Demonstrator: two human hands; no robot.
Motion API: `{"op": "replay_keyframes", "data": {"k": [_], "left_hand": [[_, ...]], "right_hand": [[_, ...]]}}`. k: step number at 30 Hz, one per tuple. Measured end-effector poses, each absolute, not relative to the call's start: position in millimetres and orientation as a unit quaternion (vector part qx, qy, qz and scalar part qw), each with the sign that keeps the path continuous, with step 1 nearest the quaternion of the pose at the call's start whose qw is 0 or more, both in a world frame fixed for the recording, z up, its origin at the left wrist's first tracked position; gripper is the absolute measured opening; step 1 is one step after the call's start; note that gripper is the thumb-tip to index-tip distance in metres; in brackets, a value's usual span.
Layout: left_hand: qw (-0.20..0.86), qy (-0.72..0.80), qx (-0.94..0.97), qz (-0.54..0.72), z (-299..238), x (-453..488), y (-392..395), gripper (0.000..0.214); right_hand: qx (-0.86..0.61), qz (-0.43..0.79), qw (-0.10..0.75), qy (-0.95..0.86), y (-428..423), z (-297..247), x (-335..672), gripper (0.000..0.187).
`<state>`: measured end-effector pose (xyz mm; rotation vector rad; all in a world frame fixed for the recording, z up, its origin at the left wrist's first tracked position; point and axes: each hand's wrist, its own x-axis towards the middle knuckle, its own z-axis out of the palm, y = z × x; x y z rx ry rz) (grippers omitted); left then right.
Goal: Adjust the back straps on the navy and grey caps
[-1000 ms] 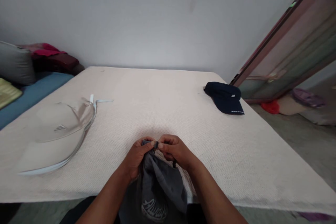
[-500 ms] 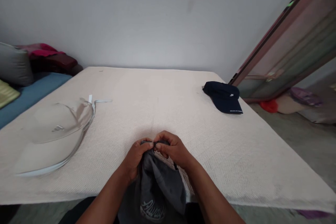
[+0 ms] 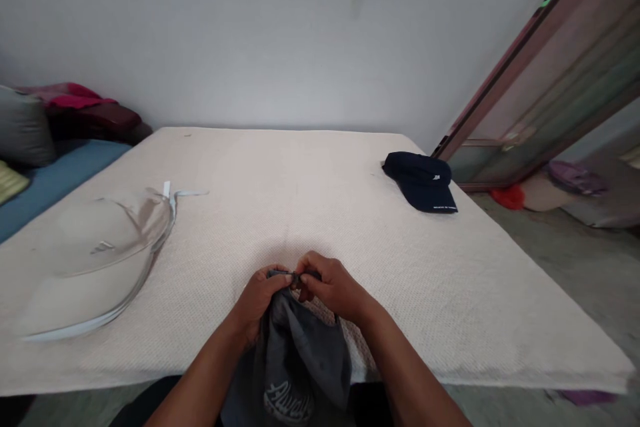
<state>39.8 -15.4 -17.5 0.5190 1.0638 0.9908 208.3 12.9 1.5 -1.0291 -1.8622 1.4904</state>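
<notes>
A dark grey cap [image 3: 320, 350] with pale lettering hangs at the table's front edge, its back strap uppermost. My left hand [image 3: 260, 297] pinches the strap from the left, thumb on top. From the right, my right hand [image 3: 330, 283] grips the other part of the strap, its fingertips close against the left thumb. The small fastening between the fingertips is mostly hidden. On the left of the table lies a stack of pale beige caps [image 3: 100, 253] with a light strap sticking out. A navy cap [image 3: 421, 180] rests at the far right, its brim toward me.
A white textured cloth covers the table [image 3: 240, 187], which meets a pale wall [image 3: 280, 53] at the back. At left is a blue seat [image 3: 75, 167] with a grey cushion [image 3: 23, 127]. A framed door [image 3: 520, 93] and bags [image 3: 545, 190] are at right.
The strap ends between my fingertips have shifted slightly, with my right fingers a little further right. The whole view has turned slightly; the caps on the table stay in place.
</notes>
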Motion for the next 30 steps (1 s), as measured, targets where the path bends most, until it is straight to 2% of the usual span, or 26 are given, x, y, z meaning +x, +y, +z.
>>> {"op": "replay_keyframes", "data": {"k": [6, 13, 21, 30], "left_hand": [[0.733, 0.462, 0.227, 0.445, -12.6, 41.7, -16.5, 0.007], [0.728, 0.463, 0.228, 0.451, -12.3, 40.3, -16.7, 0.006], [0.731, 0.459, 0.226, 0.451, -13.6, 38.3, -14.4, 0.007], [0.732, 0.469, 0.226, 0.44, -18.8, 36.6, -13.6, 0.008]], "right_hand": [[-0.396, 0.448, 0.27, -0.755, 15.2, -1.1, 207.7, 0.013], [-0.378, 0.485, 0.291, -0.733, 13.6, -2.3, 206.9, 0.016], [-0.362, 0.414, 0.293, -0.782, 13.9, -3.4, 205.3, 0.018], [-0.327, 0.391, 0.296, -0.808, 12.7, -7.0, 204.1, 0.02]]}}
